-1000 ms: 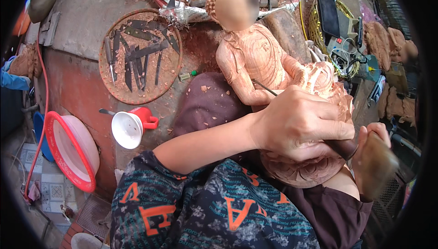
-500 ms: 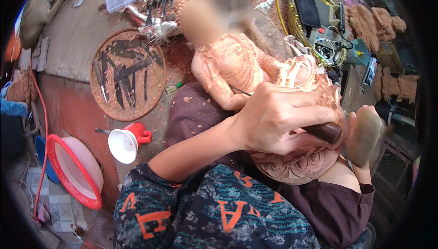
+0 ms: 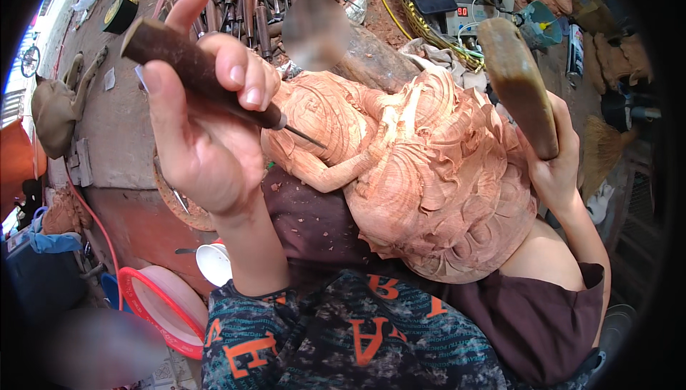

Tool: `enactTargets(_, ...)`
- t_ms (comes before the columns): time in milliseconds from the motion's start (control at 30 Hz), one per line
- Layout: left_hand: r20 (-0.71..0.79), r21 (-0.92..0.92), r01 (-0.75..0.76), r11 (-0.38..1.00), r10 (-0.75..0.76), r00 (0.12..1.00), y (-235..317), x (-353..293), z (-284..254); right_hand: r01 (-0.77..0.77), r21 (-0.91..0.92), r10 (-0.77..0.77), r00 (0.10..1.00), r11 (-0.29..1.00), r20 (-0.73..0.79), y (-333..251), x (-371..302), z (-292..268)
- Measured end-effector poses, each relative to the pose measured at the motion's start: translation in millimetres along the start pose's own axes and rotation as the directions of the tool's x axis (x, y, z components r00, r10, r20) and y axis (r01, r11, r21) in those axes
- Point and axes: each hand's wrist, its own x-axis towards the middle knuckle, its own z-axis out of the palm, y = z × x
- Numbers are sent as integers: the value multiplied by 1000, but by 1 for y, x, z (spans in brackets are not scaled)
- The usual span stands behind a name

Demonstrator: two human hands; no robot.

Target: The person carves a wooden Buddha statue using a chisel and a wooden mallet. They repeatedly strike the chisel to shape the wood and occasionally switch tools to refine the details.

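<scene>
Carved wooden figure [image 3: 429, 176]: rests across dark-trousered lap [image 3: 311, 211], probably steadied there; long axis diagonal, head end upper left, base lower right. Left hand [image 3: 214, 140]: pinches chisel [image 3: 187, 58] by handle, blade pointing lower right over figure's torso; contact unclear. Right hand [image 3: 561, 168]: grips wooden mallet [image 3: 518, 90] low, free end up, presumably for leverage.

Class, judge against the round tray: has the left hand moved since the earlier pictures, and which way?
Yes, leftward: the left hand, earlier right of the round tray, now hides part of it from view.
</scene>
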Motion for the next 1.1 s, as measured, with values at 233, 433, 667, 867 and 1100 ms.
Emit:
enactTargets(233, -116, 131, -8, 991, 24, 993, -6, -23, -24, -137, 107, 135, 991, 985, 22, -7, -5, 16)
enactTargets(433, -3, 108, -48, 993, 49, 999, -12, -20, -21, -101, 84, 99, 995, 991, 27, -7, -5, 16)
enactTargets(667, 189, 303, -25, 953, -35, 981, -22, -19, -20, -104, 109, 104, 995, 989, 9, -7, -5, 19)
enactTargets(867, 87, -31, 69, 997, -66, 994, -27, -18, -21, -117, 121, 116, 993, 986, 14, -6, -5, 20)
enactTargets(1100, 345, 267, 75, 961, -168, 923, -43, -22, -13, -159, 136, 159, 987, 978, 14, -5, -8, 21)
